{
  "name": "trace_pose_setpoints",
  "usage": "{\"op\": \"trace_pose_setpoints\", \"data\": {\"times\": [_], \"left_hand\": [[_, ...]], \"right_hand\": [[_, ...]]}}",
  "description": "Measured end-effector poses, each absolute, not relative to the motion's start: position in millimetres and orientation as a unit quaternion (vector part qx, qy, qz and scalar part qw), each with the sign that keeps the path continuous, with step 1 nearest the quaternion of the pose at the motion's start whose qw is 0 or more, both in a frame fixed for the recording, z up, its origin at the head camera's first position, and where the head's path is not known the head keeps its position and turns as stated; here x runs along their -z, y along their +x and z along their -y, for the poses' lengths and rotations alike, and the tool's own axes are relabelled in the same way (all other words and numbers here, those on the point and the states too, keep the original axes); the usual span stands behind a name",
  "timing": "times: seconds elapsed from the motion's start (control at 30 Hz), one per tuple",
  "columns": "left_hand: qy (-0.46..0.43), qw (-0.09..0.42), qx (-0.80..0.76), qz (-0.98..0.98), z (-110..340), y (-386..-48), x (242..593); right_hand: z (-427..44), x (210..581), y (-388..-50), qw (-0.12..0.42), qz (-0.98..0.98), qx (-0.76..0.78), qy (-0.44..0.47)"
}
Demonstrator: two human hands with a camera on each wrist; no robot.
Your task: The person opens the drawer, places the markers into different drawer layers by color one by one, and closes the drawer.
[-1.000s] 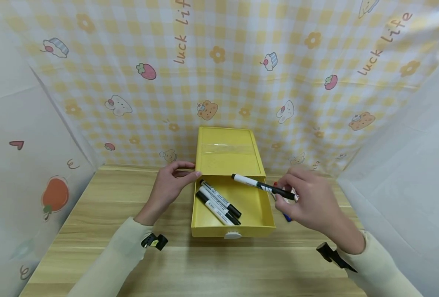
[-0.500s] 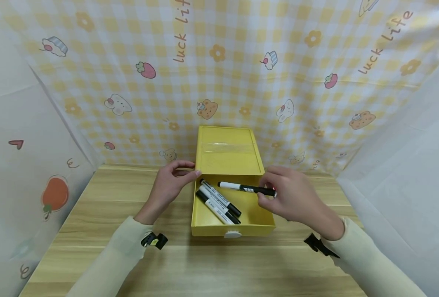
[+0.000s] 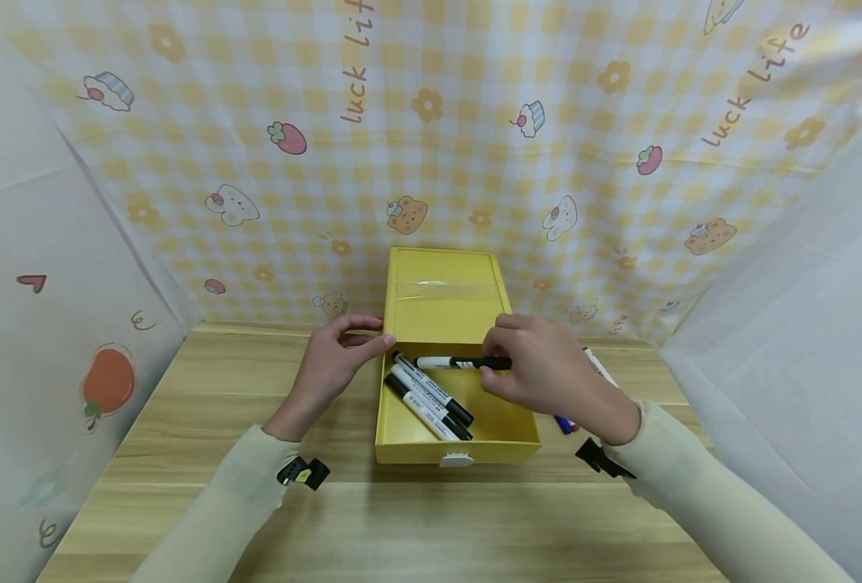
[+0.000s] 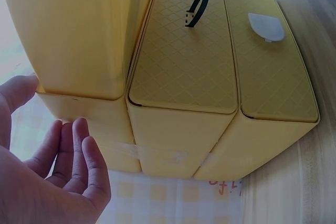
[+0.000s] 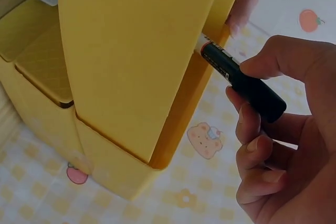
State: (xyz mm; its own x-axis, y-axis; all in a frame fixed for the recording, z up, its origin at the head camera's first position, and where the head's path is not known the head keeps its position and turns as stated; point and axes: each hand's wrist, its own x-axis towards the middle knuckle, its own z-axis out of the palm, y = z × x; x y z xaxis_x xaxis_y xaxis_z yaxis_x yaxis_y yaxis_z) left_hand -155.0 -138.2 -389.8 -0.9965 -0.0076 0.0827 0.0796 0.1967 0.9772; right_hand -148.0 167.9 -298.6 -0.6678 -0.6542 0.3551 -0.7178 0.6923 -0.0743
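In the head view, a yellow drawer unit (image 3: 449,295) stands against the back cloth with its top drawer (image 3: 500,433) pulled out. Between thumb and fingers my right hand (image 3: 548,364) pinches a black-and-white marker (image 3: 463,363) by its dark end, over the drawer's rear part. Three more black-and-white markers (image 3: 431,397) lie slanted along the drawer's left side. My left hand (image 3: 332,364) rests at the unit's left side, thumb on the edge by the drawer. The left wrist view shows its fingers (image 4: 79,156) loosely bent against the casing (image 4: 100,124).
Below the pulled-out drawer are two closed drawers, one with a black loop handle (image 4: 198,9), one with a white tab (image 4: 266,27). On the wooden table (image 3: 314,534), right of the unit, lie markers with blue (image 3: 564,424) and red ends and a white one (image 3: 599,366), partly hidden.
My right hand has carried the marker leftward from beside the drawer to above it, and the marker has turned nearly level across the view. The left hand has stayed in place.
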Motion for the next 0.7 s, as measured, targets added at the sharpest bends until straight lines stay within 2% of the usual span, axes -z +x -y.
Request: {"op": "trace_pose_setpoints", "data": {"times": [0.7], "left_hand": [[-0.021, 0.034, 0.631, 0.775, 137.6, -155.1, 388.9]], "right_hand": [[-137.8, 288.8, -153.4, 0.067, 0.924, 0.009, 0.376]]}}
